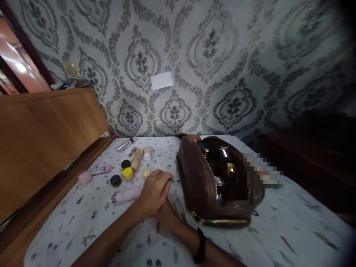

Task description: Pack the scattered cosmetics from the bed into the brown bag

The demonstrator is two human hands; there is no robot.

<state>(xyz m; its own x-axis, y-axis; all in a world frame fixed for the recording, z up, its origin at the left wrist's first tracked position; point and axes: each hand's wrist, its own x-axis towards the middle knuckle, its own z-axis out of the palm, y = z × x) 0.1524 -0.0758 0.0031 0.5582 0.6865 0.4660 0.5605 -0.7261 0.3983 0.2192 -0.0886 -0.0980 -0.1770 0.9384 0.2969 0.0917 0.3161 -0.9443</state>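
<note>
My left hand (155, 189) rests over my right hand (164, 212), and the two are crossed in front of me. The left fingers are curled closed, with no object showing in them. Most of the right hand, fingers included, is hidden underneath. Just left of them lies a pale pink tube (129, 194). A small cream-lidded jar (146, 173) sits beyond the knuckles. To the right stands an unzipped brown leather bag (194, 174) with a gold zip, several shiny items inside.
Farther left are a yellow jar (128, 173), black round lids (115, 180), a beige tube (137, 159), a white-capped tube (147, 153), a silver tube (127, 144) and a pink item (85, 177). A wooden board (50, 122) borders the patterned sheet (69, 222); papered wall (178, 44) behind.
</note>
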